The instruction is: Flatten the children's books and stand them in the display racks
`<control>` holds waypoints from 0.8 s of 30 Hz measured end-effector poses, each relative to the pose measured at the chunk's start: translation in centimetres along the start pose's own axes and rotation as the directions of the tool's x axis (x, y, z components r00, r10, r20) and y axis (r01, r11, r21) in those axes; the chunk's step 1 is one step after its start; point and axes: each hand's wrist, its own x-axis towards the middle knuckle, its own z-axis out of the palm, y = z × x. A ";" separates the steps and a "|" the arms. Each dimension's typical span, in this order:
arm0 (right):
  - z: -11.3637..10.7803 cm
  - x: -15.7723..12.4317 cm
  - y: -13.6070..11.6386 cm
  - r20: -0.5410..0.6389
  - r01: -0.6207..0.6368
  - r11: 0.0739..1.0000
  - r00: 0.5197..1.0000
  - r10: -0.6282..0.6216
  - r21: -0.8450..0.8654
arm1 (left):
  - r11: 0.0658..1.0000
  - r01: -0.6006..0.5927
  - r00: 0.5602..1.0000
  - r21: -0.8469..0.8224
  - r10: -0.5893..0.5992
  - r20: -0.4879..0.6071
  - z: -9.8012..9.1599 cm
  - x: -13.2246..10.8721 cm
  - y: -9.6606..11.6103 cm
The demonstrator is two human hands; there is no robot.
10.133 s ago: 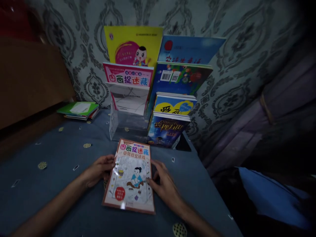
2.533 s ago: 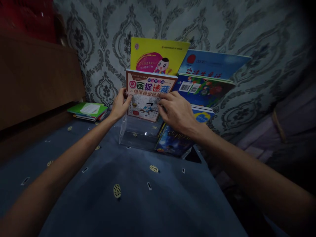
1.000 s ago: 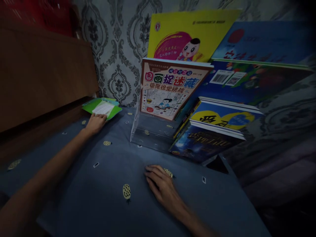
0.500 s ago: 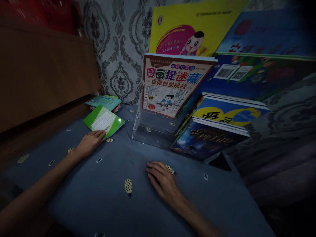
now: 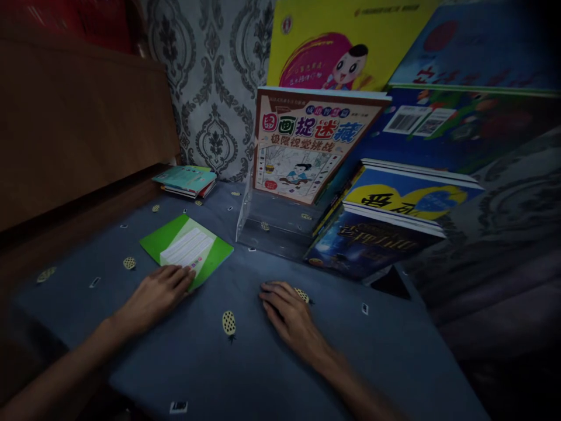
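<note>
A green book (image 5: 210,264) with a pale panel of text lies on the blue patterned tablecloth. My left hand (image 5: 160,292) has its fingers over the book's near edge; the thumb is hidden. Farther right, my right hand (image 5: 291,316) rests on the cloth, fingers loosely bent and a little apart, with nothing in them. Behind the green book, against the wooden cabinet, is a small stack of books (image 5: 186,179) with a teal cover on top.
A clear tiered stand (image 5: 272,237) holds several upright books, among them a brown-bordered picture book (image 5: 302,149), a tall yellow book (image 5: 298,29) and a dark blue book (image 5: 363,242). A wooden cabinet (image 5: 87,128) borders the table at left; patterned wallpaper (image 5: 214,140) is behind.
My left hand has drawn the green book toward me, away from the stack, and the book now lies flatter on the cloth. The right hand has stayed nearly still.
</note>
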 end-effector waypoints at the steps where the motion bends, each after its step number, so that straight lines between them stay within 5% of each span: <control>1: 0.0 0.0 0.0 -0.001 -0.003 1.000 1.000 0.003 0.005 | 1.000 -0.027 0.999 -0.008 0.027 -0.026 -0.4 0.0 0.9; 11: -0.3 -0.6 0.5 -0.113 -0.239 0.971 0.964 0.239 0.021 | 0.927 -0.227 0.948 -0.299 0.140 -0.286 -2.1 1.9 10.7; 18: -1.1 -1.8 -0.8 -0.005 -0.174 0.980 0.985 0.174 -0.098 | 0.810 -0.365 0.922 -0.458 0.247 -0.299 -2.9 5.0 17.2; 21: -1.1 -2.9 -0.9 0.033 -0.143 0.975 0.988 0.151 -0.169 | 0.736 -0.425 0.904 -0.526 0.321 -0.281 -3.6 5.6 18.3; 24: -1.0 -3.6 -0.8 0.021 -0.114 0.974 0.992 0.121 -0.198 | 0.720 -0.352 0.934 -0.598 0.311 -0.175 -3.3 5.7 16.2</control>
